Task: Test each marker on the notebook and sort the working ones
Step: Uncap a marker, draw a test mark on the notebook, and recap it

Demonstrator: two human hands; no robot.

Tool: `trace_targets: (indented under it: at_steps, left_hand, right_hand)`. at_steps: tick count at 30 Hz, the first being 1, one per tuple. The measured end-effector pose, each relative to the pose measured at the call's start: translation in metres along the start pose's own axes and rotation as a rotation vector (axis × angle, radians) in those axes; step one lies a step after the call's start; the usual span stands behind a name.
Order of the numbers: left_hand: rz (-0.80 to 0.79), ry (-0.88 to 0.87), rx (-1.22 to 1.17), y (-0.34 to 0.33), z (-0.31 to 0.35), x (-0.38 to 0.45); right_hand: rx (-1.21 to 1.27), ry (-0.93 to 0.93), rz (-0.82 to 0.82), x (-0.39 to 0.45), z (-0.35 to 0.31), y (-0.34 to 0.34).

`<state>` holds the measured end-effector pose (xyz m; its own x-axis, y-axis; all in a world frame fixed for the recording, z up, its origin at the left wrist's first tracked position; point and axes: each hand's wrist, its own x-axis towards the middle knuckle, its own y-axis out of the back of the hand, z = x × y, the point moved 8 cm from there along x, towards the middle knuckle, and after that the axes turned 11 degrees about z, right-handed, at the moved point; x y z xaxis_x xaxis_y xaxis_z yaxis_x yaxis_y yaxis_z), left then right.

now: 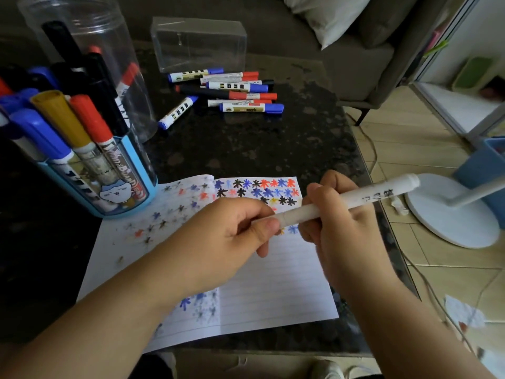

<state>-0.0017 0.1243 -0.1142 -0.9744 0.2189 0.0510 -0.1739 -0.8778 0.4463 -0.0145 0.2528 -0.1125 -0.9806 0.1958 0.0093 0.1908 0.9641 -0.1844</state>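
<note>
A white marker (377, 194) is held across the open notebook (273, 291), slanting up to the right. My right hand (341, 228) grips its barrel near the middle. My left hand (226, 236) pinches its near end, the cap end, between thumb and fingers. The notebook pages carry several star-shaped test marks in black, blue, red and yellow. A blue holder (128, 192) at the left holds several markers. A loose pile of markers (232, 91) lies at the back of the table.
A clear jar (95, 31) with markers stands behind the holder. A clear plastic box (199, 42) stands behind the pile. The dark stone table (246, 149) ends at the right, where a white fan base (451, 214) sits on the tiled floor.
</note>
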Motion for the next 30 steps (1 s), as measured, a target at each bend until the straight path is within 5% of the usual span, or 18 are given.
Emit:
trace_targets:
  at_steps: [6,11,17,20,27,30]
  left_hand:
    - [0.052,-0.037,0.013,0.001,0.004,0.001]
    - [0.060,0.003,0.140,0.006,-0.009,0.005]
    - [0.479,-0.166,0.388,0.043,0.018,-0.003]
    - [0.463,-0.217,0.599,0.058,0.043,-0.015]
    - [0.689,-0.180,0.733,0.156,0.050,-0.162]
    - [0.782,-0.001,0.786,0.203,0.018,-0.255]
  right_hand:
    - [0.097,-0.053,0.040,-0.003,0.009,0.000]
    - [-0.063,-0.077,0.012,-0.005,0.008,0.000]
    - [-0.390,0.003,-0.082,-0.015,-0.014,-0.003]
    - [-0.510,0.066,-0.099,-0.029,-0.037,-0.013]
    - [-0.769,0.466,-0.546,-0.130,-0.081,-0.121]
    - [-0.754,0.670,-0.773,-0.198,-0.064,-0.189]
